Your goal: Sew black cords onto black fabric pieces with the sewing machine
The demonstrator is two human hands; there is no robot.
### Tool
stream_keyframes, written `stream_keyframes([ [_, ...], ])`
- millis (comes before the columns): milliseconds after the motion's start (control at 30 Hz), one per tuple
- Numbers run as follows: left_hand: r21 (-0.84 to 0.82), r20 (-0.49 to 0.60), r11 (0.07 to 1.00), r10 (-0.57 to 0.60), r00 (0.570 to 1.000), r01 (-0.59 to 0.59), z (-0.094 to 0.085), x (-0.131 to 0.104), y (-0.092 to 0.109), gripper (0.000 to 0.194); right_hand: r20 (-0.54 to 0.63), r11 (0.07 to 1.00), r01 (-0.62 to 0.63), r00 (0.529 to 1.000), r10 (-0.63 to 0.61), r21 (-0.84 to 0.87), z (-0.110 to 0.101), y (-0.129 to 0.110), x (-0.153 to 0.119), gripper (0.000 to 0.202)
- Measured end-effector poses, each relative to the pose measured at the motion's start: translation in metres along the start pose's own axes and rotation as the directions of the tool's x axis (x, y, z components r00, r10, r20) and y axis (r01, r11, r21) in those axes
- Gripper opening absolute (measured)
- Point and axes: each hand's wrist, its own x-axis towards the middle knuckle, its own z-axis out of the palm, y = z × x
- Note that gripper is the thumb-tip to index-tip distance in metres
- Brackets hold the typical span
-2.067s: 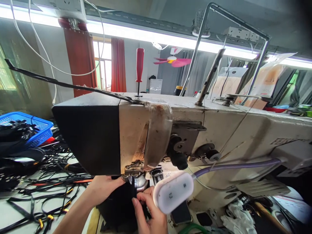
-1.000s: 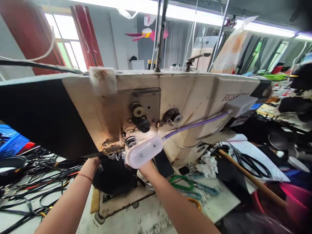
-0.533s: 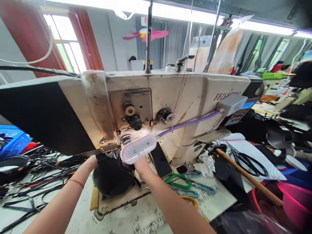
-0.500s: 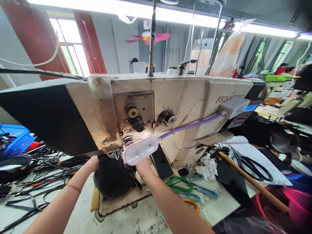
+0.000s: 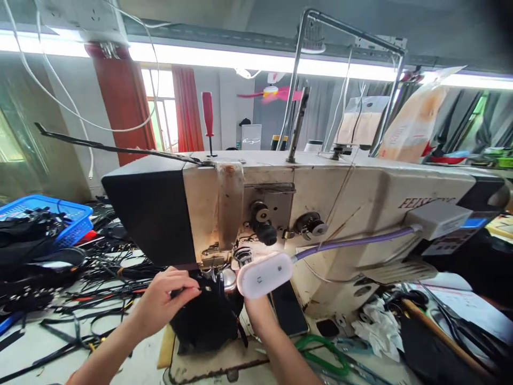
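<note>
My left hand [image 5: 170,291] is in a pinch at the left of the sewing machine's needle area, closed on an edge of black fabric. That black fabric piece [image 5: 206,326] bulges over the machine bed, under the sewing machine [image 5: 360,198]. My right hand [image 5: 256,309] reaches in from the other side of the fabric. Its fingers are hidden behind the white lamp [image 5: 265,275], which hangs on a purple flexible neck. Beside the needle area a shiny metal part [image 5: 228,279] shows. The needle itself I cannot make out.
A phone [image 5: 289,307] lies right of the bed, with green-handled scissors [image 5: 324,350] before it. Crumpled white tissue [image 5: 380,329] and a wooden stick [image 5: 441,331] are farther right. Black straps [image 5: 76,331] cover the left tabletop near a blue basket [image 5: 76,222]. A red screwdriver [image 5: 207,115] stands on the machine.
The view has tilted up and turned left, so the machine sits lower and farther right. My left hand, mostly hidden behind the machine head before, now shows in a pinch at the fabric's left.
</note>
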Motion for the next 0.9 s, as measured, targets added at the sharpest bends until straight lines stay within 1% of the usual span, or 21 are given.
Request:
stream_keyframes([
  [33, 0.057, -0.016, 0.998, 0.016, 1.000, -0.015, 0.005, 0.005, 0.004, 0.032, -0.017, 0.999, 0.039, 0.999, -0.040, -0.033, -0.004, 0.005, -0.002, 0.023],
  [100, 0.138, -0.030, 0.990, -0.003, 1.000, 0.007, 0.013, 0.009, 0.008, 0.034, -0.071, 0.988, 0.116, 0.990, -0.124, -0.100, -0.012, 0.013, -0.008, 0.021],
  [133, 0.169, -0.046, 0.985, -0.023, 0.999, 0.030, 0.016, 0.008, 0.009, 0.034, -0.088, 0.975, 0.172, 0.979, -0.186, -0.141, -0.015, 0.014, -0.012, 0.020],
  [167, 0.193, -0.064, 0.980, -0.042, 0.997, 0.053, 0.017, 0.007, 0.010, 0.032, -0.088, 0.944, 0.264, 0.954, -0.286, -0.200, -0.018, 0.013, -0.015, 0.022],
  [200, 0.206, -0.079, 0.976, -0.058, 0.995, 0.074, 0.018, 0.006, 0.010, 0.032, -0.054, 0.882, 0.384, 0.909, -0.413, -0.272, -0.019, 0.010, -0.019, 0.028],
  [233, 0.208, -0.079, 0.974, -0.071, 0.994, 0.086, 0.019, 0.006, 0.011, 0.032, 0.021, 0.786, 0.514, 0.841, -0.541, -0.342, -0.020, 0.004, -0.022, 0.034],
  [267, 0.201, -0.059, 0.975, -0.081, 0.995, 0.091, 0.018, 0.007, 0.012, 0.034, 0.129, 0.664, 0.636, 0.754, -0.645, -0.393, -0.019, -0.004, -0.024, 0.039],
  [300, 0.189, -0.026, 0.978, -0.090, 0.996, 0.093, 0.017, 0.009, 0.013, 0.036, 0.247, 0.546, 0.725, 0.670, -0.700, -0.419, -0.017, -0.013, -0.026, 0.041],
  [333, 0.174, 0.022, 0.980, -0.102, 0.994, 0.097, 0.016, 0.011, 0.014, 0.037, 0.348, 0.468, 0.777, 0.615, -0.707, -0.421, -0.015, -0.021, -0.026, 0.041],
  [367, 0.160, 0.070, 0.981, -0.120, 0.990, 0.108, 0.015, 0.013, 0.015, 0.039, 0.418, 0.429, 0.803, 0.586, -0.694, -0.414, -0.013, -0.028, -0.026, 0.040],
  [400, 0.148, 0.113, 0.981, -0.143, 0.983, 0.126, 0.014, 0.016, 0.016, 0.040, 0.470, 0.407, 0.818, 0.570, -0.674, -0.406, -0.011, -0.033, -0.025, 0.040],
  [467, 0.126, 0.175, 0.975, -0.203, 0.963, 0.183, 0.012, 0.020, 0.017, 0.043, 0.507, 0.375, 0.832, 0.548, -0.665, -0.408, -0.009, -0.036, -0.023, 0.042],
  [533, 0.084, 0.203, 0.967, -0.251, 0.946, 0.239, 0.011, 0.021, 0.016, 0.045, 0.506, 0.355, 0.838, 0.536, -0.675, -0.414, -0.010, -0.035, -0.021, 0.045],
  [667, -0.046, 0.193, 0.960, -0.262, 0.946, 0.275, 0.014, 0.021, 0.013, 0.043, 0.501, 0.345, 0.836, 0.537, -0.679, -0.427, -0.013, -0.031, -0.021, 0.047],
  [733, -0.048, 0.191, 0.950, -0.295, 0.936, 0.309, 0.015, 0.021, 0.013, 0.042, 0.493, 0.351, 0.825, 0.551, -0.674, -0.442, -0.013, -0.032, -0.022, 0.049],
  [833, -0.004, 0.195, 0.934, -0.351, 0.916, 0.358, 0.016, 0.021, 0.016, 0.041, 0.489, 0.369, 0.793, 0.595, -0.638, -0.484, -0.014, -0.032, -0.024, 0.049],
  [900, -0.006, 0.179, 0.939, -0.337, 0.924, 0.344, 0.016, 0.021, 0.018, 0.039, 0.492, 0.376, 0.779, 0.615, -0.616, -0.503, -0.014, -0.032, -0.024, 0.046],
])
